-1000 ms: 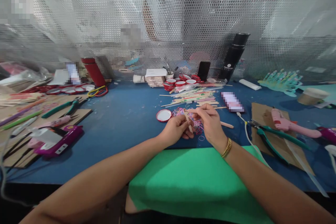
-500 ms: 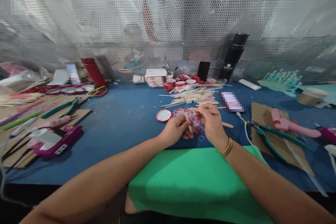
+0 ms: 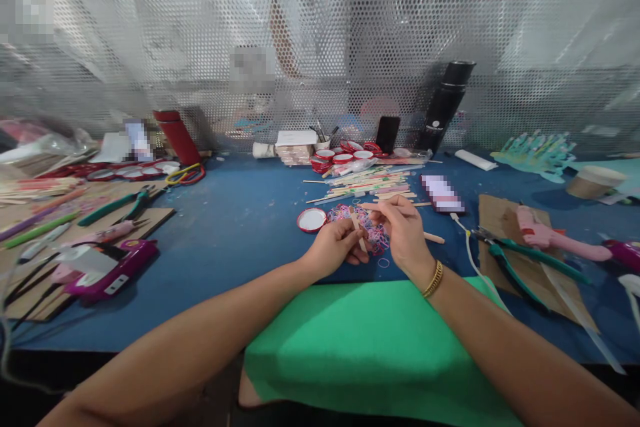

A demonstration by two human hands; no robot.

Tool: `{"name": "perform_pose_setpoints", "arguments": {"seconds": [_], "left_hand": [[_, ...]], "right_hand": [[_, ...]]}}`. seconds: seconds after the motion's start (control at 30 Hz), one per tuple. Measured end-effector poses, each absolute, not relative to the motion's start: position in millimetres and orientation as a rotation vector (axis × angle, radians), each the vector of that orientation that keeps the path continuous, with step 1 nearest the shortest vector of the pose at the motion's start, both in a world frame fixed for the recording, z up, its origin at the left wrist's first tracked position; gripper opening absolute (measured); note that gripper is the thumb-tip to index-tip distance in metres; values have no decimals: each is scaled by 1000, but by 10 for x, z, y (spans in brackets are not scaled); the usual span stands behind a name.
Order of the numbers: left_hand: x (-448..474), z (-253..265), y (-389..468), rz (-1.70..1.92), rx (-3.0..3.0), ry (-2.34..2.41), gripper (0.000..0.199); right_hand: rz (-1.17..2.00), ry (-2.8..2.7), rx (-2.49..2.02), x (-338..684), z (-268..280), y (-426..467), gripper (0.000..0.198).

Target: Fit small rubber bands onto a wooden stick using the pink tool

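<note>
We have the left hand [image 3: 336,245] closed up on a flat wooden craft stick [image 3: 356,221], thumb against fingers, stick tilted, over the rubber band pile [image 3: 379,238]. Right hand [image 3: 404,227], gold bracelet [image 3: 433,279] at the wrist: thumb and fingertips drawn together on a thin stick [image 3: 369,206] pointing toward the craft stick. Tip is right by it; contact, we can't tell. A round stick end [image 3: 434,238] shows right of that hand; can't tell if it's the same piece.

Both hands are over the blue table [image 3: 240,200], green cloth [image 3: 370,340] below our forearms. One loose band [image 3: 383,263] lies on the near side, apart from the pile. Red-rimmed lid [image 3: 312,220] just left of the pile, heap of sticks [image 3: 380,183] behind.

On our right: phone [image 3: 443,193] with a white cable [image 3: 470,250], then cardboard [image 3: 493,213] under teal-handled pliers [image 3: 495,252] and pink glue gun [image 3: 537,233]. Black tumbler [image 3: 444,107] stands behind the phone.
</note>
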State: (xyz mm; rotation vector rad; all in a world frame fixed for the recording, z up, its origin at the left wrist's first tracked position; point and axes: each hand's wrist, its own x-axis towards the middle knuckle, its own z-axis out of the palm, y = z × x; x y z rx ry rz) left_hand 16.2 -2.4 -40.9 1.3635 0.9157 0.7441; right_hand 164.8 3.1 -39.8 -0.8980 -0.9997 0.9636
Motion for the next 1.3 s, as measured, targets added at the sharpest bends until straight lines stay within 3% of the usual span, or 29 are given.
{"name": "perform_pose_setpoints", "arguments": {"seconds": [1.3], "left_hand": [[157, -411, -24, 756, 1324, 922, 43]], "right_hand": [[1055, -1002, -877, 1679, -416, 30, 23]]}}
